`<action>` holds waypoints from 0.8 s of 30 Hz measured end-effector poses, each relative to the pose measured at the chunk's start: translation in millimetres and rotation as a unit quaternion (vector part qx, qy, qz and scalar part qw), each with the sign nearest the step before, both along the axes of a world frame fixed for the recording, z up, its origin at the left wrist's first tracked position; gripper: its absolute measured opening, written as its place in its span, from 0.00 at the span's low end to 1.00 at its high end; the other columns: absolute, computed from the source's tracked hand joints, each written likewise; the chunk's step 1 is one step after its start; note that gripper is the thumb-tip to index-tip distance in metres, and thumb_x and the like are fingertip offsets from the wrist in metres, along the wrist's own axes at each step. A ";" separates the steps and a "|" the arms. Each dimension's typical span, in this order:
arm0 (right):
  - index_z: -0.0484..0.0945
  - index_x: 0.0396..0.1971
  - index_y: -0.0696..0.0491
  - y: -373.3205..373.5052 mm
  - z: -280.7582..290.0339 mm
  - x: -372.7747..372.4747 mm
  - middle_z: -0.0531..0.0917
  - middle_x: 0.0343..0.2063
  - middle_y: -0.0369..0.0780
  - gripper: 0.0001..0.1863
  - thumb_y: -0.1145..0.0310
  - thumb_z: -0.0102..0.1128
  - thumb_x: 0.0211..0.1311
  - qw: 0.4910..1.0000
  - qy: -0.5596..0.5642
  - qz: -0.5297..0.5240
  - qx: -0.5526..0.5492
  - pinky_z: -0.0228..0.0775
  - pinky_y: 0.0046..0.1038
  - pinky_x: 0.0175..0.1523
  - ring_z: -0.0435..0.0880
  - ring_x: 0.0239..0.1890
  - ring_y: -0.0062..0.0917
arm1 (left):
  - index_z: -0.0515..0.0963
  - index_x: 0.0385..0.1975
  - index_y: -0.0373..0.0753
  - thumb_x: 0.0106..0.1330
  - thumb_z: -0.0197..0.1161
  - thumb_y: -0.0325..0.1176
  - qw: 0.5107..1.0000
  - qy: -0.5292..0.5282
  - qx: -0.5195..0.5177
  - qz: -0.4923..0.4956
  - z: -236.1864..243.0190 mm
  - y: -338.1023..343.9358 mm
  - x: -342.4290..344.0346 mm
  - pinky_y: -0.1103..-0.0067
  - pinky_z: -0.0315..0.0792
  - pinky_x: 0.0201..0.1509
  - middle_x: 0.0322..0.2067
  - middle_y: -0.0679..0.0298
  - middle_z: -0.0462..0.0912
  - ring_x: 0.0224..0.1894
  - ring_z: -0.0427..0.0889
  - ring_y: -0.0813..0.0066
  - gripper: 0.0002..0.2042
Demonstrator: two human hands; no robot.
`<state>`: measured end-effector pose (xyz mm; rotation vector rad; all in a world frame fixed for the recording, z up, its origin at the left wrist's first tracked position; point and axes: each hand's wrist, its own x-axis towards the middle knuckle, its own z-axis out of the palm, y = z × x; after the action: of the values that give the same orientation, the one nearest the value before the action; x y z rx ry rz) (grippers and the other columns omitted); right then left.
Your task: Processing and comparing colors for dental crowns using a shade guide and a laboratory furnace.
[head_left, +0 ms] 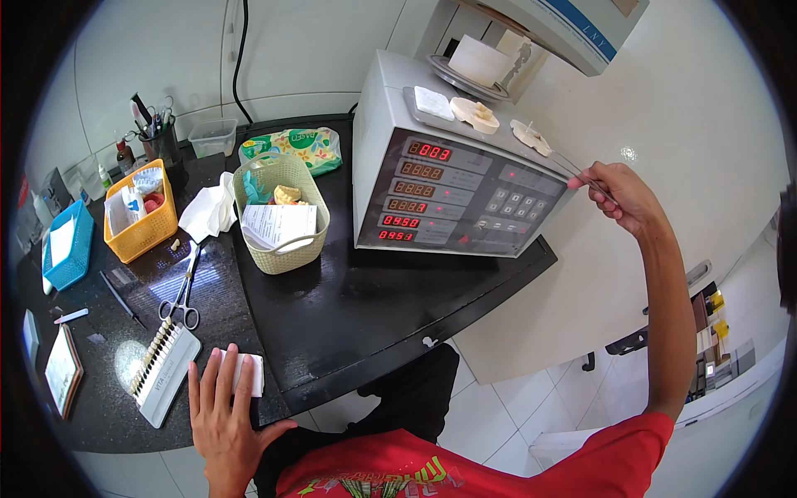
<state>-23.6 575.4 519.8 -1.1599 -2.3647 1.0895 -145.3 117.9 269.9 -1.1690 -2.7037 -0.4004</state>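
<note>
1. Head view: your right grip [621, 197] clamps slim metal tweezers [568, 165], tips just beside a cream slab [530, 137] atop the dental furnace [452, 199].
2. Your left grip [226, 422], fingers slightly apart, rests on a folded white pad [256, 378] near the tooth shade guide [170, 378].

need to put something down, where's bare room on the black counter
The widest bare patch on the black counter lies between the grey machine, green basket and front edge. Crowded further left: orange basket, blue basket, forceps, shade guide, left hand.
</note>
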 end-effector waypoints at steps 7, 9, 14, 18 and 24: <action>0.84 0.25 0.59 -3.6 8.9 -8.9 0.66 0.12 0.28 0.14 0.64 0.55 0.56 0.992 -0.071 -0.020 0.098 0.48 0.18 0.18 0.61 0.14 0.12 | 0.68 0.64 0.36 0.37 0.73 0.60 1.000 0.006 0.007 -0.004 -0.1 -1.7 0.2 0.51 0.47 0.75 0.65 0.54 0.68 0.69 0.63 0.51 0.51; 0.84 0.25 0.58 -2.4 9.9 -10.0 0.68 0.11 0.28 0.14 0.64 0.55 0.58 0.985 -0.096 -0.008 0.141 0.49 0.16 0.15 0.61 0.12 0.10 | 0.68 0.63 0.36 0.38 0.73 0.59 1.000 0.008 0.012 -0.008 -1.3 -3.6 0.6 0.51 0.47 0.75 0.65 0.54 0.68 0.69 0.63 0.51 0.50; 0.85 0.24 0.57 -0.4 13.9 -10.3 0.69 0.11 0.29 0.13 0.64 0.56 0.57 0.975 -0.135 0.018 0.174 0.52 0.20 0.16 0.63 0.13 0.12 | 0.69 0.63 0.37 0.34 0.74 0.58 0.999 0.028 0.019 -0.014 -4.2 -6.5 1.4 0.54 0.48 0.76 0.65 0.57 0.69 0.69 0.64 0.55 0.52; 0.85 0.24 0.57 15.2 11.1 -22.4 0.70 0.11 0.31 0.14 0.61 0.58 0.55 0.948 -0.166 0.063 0.263 0.52 0.22 0.16 0.63 0.12 0.14 | 0.67 0.64 0.37 0.40 0.74 0.56 0.999 0.024 0.025 -0.030 -3.0 -3.5 -2.9 0.55 0.50 0.75 0.65 0.56 0.68 0.68 0.64 0.53 0.49; 0.84 0.23 0.60 10.0 31.5 -33.3 0.72 0.12 0.34 0.18 0.59 0.56 0.55 0.926 -0.227 0.059 0.297 0.57 0.24 0.18 0.66 0.13 0.18 | 0.67 0.65 0.37 0.43 0.72 0.57 0.995 0.072 0.048 -0.048 -9.3 1.7 -6.6 0.57 0.52 0.75 0.65 0.57 0.69 0.67 0.66 0.55 0.48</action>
<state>-57.0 585.4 551.3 -1.1195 -2.8374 0.0711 -151.9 119.7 260.6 -1.2527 -2.4852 -0.4380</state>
